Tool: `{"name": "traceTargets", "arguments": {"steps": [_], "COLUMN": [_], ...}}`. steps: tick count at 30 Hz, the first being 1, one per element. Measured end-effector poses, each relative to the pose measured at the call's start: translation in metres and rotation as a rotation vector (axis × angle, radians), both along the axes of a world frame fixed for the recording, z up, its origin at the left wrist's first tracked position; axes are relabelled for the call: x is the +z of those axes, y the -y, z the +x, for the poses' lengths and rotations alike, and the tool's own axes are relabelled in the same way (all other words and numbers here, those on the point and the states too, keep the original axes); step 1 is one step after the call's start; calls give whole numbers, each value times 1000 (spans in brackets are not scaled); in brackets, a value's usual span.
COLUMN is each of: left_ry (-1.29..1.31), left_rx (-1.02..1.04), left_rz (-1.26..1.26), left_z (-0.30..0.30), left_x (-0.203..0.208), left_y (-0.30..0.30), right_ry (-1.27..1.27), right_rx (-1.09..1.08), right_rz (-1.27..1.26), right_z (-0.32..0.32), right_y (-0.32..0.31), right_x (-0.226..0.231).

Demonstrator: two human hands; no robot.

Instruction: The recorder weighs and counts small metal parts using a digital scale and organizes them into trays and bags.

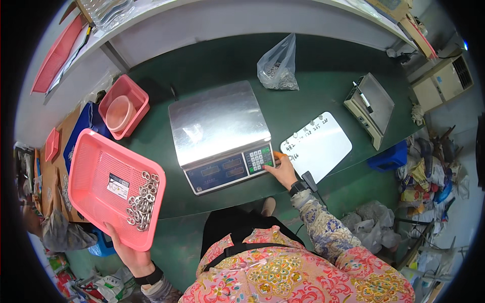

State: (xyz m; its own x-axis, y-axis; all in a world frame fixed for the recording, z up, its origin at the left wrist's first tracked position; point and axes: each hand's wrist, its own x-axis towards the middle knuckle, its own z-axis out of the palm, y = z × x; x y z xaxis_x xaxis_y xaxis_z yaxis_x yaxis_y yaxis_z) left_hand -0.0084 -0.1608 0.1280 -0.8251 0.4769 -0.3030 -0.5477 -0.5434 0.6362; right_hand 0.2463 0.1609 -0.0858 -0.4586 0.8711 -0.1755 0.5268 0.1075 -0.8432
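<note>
My left hand [129, 252] is closed on the near rim of a pink plastic basket [93, 192], which is held tilted at the left, off the table's front edge. Metal oval links [143, 204] are heaped in its near right corner, beside a small printed card [118, 186] on its floor. My right hand [283, 170] is at the front right corner of a counting scale [217, 121]. Its thumb touches the green and white keypad [258, 159], and the other fingers spread along the scale's side, holding nothing. The steel pan bears nothing.
A whiteboard [323, 146] with handwritten figures and small parts lies right of the scale. Behind stands a clear bag of metal parts [279, 73]. A second scale [371, 108] carries a marker. Nested pink containers [124, 107] sit left. Another person's grey sleeve [63, 232] shows far left.
</note>
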Motion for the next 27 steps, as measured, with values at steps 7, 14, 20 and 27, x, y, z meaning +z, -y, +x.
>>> {"name": "traceTargets", "arguments": {"steps": [7, 14, 20, 27], "left_ry": [-5, -30, 41, 13], "left_rx": [29, -28, -146, -188], "left_rz": [0, 6, 17, 78], "left_z": [12, 5, 5, 8], "left_x": [-2, -23, -50, -60], "left_y": [-7, -21, -73, -113], "right_ry": [65, -303, -308, 162], "right_rx": [-27, -255, 715, 867], "right_rz": [121, 241, 447, 510], "right_z": [0, -24, -129, -177], "right_y": [2, -9, 53, 67], "right_x": [-13, 58, 216, 170]}}
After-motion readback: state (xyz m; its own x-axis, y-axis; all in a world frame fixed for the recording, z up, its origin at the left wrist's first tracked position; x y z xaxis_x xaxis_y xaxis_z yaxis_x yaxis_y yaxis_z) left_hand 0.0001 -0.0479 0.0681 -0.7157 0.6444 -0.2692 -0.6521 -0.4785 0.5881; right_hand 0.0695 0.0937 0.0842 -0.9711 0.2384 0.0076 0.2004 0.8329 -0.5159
